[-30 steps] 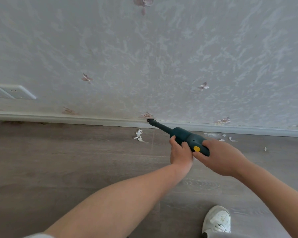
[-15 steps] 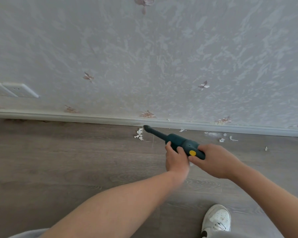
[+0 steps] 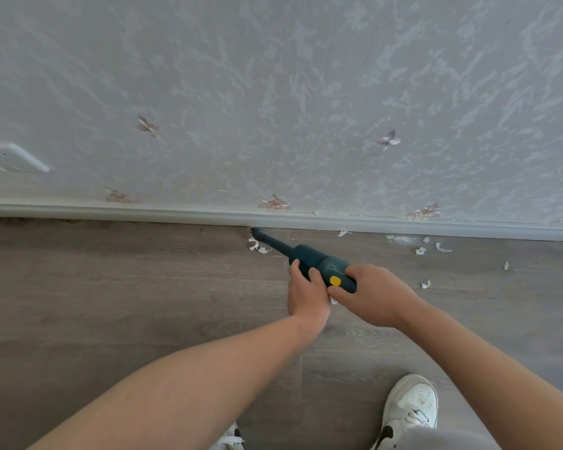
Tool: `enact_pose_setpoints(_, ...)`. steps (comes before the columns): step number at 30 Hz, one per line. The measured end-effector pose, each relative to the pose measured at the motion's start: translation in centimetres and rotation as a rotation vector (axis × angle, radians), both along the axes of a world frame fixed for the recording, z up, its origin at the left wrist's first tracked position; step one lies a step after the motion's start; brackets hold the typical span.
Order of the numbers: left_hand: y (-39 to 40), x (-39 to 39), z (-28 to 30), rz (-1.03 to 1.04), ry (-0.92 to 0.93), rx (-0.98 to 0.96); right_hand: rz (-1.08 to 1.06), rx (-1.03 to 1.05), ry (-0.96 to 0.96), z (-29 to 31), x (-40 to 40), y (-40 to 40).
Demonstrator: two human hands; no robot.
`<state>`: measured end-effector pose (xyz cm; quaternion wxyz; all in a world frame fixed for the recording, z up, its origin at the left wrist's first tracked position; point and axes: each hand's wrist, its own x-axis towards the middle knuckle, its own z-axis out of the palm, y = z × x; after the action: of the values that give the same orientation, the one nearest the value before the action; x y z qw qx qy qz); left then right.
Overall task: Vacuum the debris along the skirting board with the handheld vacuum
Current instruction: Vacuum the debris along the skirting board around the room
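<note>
The dark green handheld vacuum (image 3: 319, 266) with a yellow button points far-left, its slim nozzle tip at the foot of the grey skirting board (image 3: 143, 212), just above a clump of white paper scraps (image 3: 256, 245). The left hand (image 3: 307, 293) curls around its body; the right hand (image 3: 376, 295) grips the rear handle. Half a second ago the nozzle sat slightly right of the scraps.

Handheld vacuum (image 3: 319, 264), matt dark-green plastic; floor (image 3: 111, 287), grey wood-grain planks; wall (image 3: 273, 92), rough embossed wallpaper; skirting board (image 3: 143, 213), smooth, pale.
</note>
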<state>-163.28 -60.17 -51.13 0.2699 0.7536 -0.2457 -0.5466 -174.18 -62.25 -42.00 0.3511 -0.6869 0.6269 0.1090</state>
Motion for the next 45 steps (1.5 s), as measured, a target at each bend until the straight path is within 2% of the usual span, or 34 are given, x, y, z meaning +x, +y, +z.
enact_pose_setpoints(4, 1.1, 0.3, -0.9, -0.004, -0.003, 0.044, 0.067, 0.015, 0.057, -0.1, 0.7, 0.5)
enact_pose_setpoints(11, 1.0, 0.2, -0.8, -0.064, -0.012, 0.053, 0.043, -0.009, 0.092, 0.0, 0.6, 1.2)
enact_pose_setpoints(16, 1.5, -1.6, -0.9, -0.031, 0.212, 0.093, 0.046, 0.018, 0.160, 1.3, -1.2, 1.7)
enact_pose_setpoints(24, -0.4, 2.3, -2.0, 0.158, 0.239, 0.055, 0.032, -0.012, 0.072, -1.1, 3.3, 0.5)
enact_pose_setpoints(28, -2.4, 1.4, -1.3, 0.241, 0.417, 0.135, 0.053, -0.012, 0.148, -0.7, 2.3, -1.0)
enact_pose_setpoints(33, -2.2, -4.0, 1.0, -0.091, 0.461, 0.153, -0.035, 0.010, 0.240, 0.6, -3.6, -0.1)
enact_pose_setpoints(35, -2.0, -5.3, 1.6, -0.138, 0.491, 0.165, -0.071, -0.004, 0.245, 0.9, -5.2, 0.5)
enact_pose_setpoints(38, -1.1, -5.2, 0.5, -0.073, 0.428, 0.146, -0.077, -0.003, 0.181, 0.8, -4.9, 0.9)
enact_pose_setpoints(42, -0.8, -2.3, -2.3, 0.134, 0.262, 0.097, -0.047, 0.046, 0.029, -0.7, -1.3, 0.5)
enact_pose_setpoints(45, -1.8, -1.4, -2.6, 0.108, 0.232, 0.101, -0.062, 0.058, -0.002, -1.5, -0.9, -0.1)
